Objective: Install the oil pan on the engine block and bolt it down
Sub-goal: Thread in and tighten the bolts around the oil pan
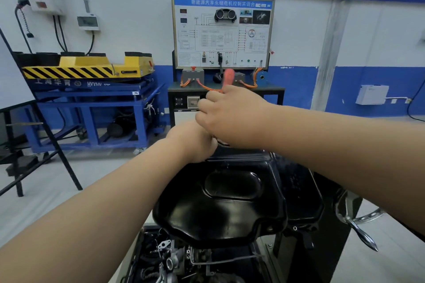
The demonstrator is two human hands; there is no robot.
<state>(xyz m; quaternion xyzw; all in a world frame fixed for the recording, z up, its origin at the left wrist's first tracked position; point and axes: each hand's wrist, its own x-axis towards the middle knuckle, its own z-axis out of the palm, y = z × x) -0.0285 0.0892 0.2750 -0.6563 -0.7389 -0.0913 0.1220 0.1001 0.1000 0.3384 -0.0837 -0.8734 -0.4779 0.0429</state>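
Both hands (207, 126) (right gripping red handle (228, 78)) hide oil pan's (220, 202) far edge.

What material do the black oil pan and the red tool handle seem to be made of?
Oil pan: probably stamped sheet metal with glossy black paint; it shows pressed contours and sharp reflections. Tool handle, held in the right hand: likely orange-red plastic or rubber; motion blur hides its finish.
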